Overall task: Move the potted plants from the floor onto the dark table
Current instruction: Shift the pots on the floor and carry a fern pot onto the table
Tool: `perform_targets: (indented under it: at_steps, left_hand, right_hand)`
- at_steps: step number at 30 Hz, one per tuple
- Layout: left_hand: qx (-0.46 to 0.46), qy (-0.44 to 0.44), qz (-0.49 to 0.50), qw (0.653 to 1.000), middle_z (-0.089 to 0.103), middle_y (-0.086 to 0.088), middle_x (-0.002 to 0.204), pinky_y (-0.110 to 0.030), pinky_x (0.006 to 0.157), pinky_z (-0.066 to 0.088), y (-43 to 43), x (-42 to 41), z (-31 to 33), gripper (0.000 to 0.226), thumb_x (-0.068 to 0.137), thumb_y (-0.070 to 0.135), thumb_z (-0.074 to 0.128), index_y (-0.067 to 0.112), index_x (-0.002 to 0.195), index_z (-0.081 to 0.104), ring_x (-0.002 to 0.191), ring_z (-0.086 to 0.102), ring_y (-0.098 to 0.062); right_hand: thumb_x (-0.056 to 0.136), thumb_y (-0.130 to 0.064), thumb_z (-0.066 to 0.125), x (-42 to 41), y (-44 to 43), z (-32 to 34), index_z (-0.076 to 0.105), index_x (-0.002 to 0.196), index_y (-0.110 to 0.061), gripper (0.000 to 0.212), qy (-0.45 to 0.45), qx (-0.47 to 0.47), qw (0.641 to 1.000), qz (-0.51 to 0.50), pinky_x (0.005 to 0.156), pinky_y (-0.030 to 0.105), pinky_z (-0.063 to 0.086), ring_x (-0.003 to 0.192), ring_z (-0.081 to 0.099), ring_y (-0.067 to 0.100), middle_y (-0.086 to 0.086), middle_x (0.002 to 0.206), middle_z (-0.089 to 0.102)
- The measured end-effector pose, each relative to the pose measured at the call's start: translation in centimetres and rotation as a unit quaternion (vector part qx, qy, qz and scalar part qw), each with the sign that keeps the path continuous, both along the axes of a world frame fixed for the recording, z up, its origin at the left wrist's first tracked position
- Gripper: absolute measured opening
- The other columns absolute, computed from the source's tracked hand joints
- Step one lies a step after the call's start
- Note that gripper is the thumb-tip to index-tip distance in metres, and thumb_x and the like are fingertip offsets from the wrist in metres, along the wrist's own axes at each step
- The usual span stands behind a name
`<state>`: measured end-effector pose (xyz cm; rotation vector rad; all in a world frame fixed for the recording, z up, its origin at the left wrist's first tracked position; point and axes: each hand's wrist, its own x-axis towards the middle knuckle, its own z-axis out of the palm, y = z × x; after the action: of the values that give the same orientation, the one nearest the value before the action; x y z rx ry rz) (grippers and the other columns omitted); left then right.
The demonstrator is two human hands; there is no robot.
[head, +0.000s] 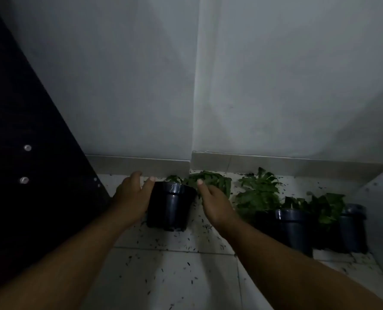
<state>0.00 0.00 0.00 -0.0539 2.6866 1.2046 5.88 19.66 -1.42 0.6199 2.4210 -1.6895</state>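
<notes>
I'm looking into a dim indoor corner, likely of a home: plain white walls (275, 86) meet above a pale skirting board (275, 163), and potted plants (293, 222) line a tiled floor (186, 276) (littered with dark specks), beside dark furniture (29, 175).

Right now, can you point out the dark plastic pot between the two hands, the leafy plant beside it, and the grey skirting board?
Dark plastic pot (170, 206): head view, on its front wall.
Leafy green plant (258, 192): head view, on the middle leaves.
Grey skirting board (298, 165): head view, on the right wall's strip.
</notes>
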Motion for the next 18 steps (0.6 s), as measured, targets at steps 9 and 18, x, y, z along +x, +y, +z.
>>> perform_targets:
  at_steps: [9,18]
  left_hand:
    - [0.139,-0.114,0.031,0.983,0.036,-0.003,0.163,-0.046,0.119,0.032,0.3,-0.6,-1.8,0.108,0.067,0.089,0.033,0.034,0.16,0.022,0.143,0.043,-0.027]
    - [0.116,-0.108,0.116,0.98,0.061,-0.016,0.133,-0.051,0.103,0.049,-0.3,0.0,-0.5,0.105,0.062,0.085,0.031,0.012,0.133,0.056,0.115,0.062,-0.037]
  right_hand:
    - [0.108,-0.06,0.043,-2.8,-2.5,-3.0,0.055,0.155,-0.013,0.068,-0.037,-0.09,0.993,-0.062,0.105,0.03,0.039,0.139,0.057,0.028,0.013,0.157,0.058]
    - [0.106,-0.064,0.043,-0.5,-3.3,-2.5,0.062,0.118,-0.021,0.048,-0.013,-0.091,0.992,-0.089,0.099,0.037,0.051,0.11,0.065,0.019,0.01,0.128,0.069]
